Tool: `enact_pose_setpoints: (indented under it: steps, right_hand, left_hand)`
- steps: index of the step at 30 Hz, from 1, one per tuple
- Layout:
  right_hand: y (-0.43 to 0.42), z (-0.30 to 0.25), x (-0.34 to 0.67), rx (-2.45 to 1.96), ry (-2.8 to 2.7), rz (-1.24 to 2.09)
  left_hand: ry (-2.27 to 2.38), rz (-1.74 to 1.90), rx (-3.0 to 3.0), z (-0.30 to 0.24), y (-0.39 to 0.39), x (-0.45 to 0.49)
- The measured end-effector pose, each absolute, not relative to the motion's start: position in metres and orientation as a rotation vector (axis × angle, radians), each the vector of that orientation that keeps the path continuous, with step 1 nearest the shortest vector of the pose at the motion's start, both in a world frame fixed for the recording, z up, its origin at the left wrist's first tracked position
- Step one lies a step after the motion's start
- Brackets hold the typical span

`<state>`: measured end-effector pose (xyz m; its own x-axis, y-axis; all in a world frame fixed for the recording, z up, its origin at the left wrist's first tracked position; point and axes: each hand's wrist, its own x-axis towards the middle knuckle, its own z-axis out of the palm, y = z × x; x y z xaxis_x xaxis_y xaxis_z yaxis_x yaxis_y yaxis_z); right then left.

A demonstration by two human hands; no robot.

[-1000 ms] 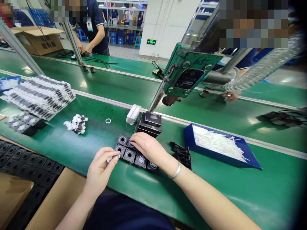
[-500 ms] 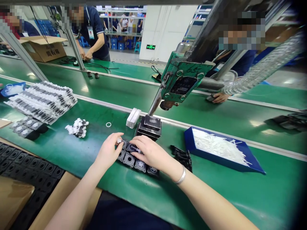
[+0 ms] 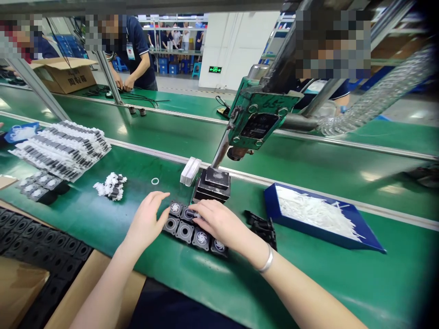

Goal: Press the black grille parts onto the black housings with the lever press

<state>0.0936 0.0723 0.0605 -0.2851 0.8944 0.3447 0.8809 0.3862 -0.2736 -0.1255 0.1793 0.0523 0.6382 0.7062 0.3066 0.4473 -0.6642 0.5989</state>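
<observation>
Head view, near to far. Black trays of housings (image 3: 34, 237) lie at the near left edge, off the green bench (image 3: 325, 274). Both forearms reach forward onto the bench. Left hand (image 3: 146, 224) is palm down, fingers loosely spread and nothing in it, fingertips touching the left edge of the housing cluster (image 3: 185, 228). Right hand (image 3: 219, 221), bracelet (image 3: 266, 264) on the wrist, lies over the cluster's right side with its fingers bent down onto a back-row housing. Can't tell if it pinches anything.

The cluster sits between the two hands: black square housings in two rows, some with white impellers. Its long axis runs from far left to near right. The right hand covers more of it, while the left only meets its edge.

Loose black parts (image 3: 262, 224) are just right of the right hand, with the blue tray (image 3: 270, 203) of white bits beyond them. Just behind the cluster stands the black fixture block (image 3: 212, 183) under the green press head (image 3: 259, 119). White blocks (image 3: 190, 170), a white ring (image 3: 155, 181) and a small parts pile (image 3: 110, 186) lie to the far left. Co-workers stand at the far benches.
</observation>
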Motion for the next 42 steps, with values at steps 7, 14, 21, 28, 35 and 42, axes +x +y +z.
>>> enact_pose_setpoints:
  steps: [7,14,21,28,35,42]
  right_hand:
    - [0.081,0.073,0.094,-1.502,-2.250,0.083]
    - [0.092,0.080,0.083,-1.404,-2.302,0.121]
    - [0.069,0.079,0.084,-1.396,-2.083,0.081]
    - [0.047,0.062,0.090,-1.451,-2.081,0.162]
    - [0.023,0.065,0.103,-1.576,-1.941,0.145]
    - [0.015,0.057,0.105,-1.573,-1.895,0.067]
  left_hand:
    - [1.057,0.747,2.291,0.016,0.186,-0.167]
    - [1.132,0.864,2.191,0.002,0.178,-0.175]
    - [1.876,1.414,1.913,0.003,0.228,-0.197]
    - [2.014,1.189,1.763,-0.001,0.288,-0.201]
    - [1.957,1.344,1.688,-0.010,0.267,-0.219]
    - [1.837,1.470,1.618,-0.008,0.272,-0.233]
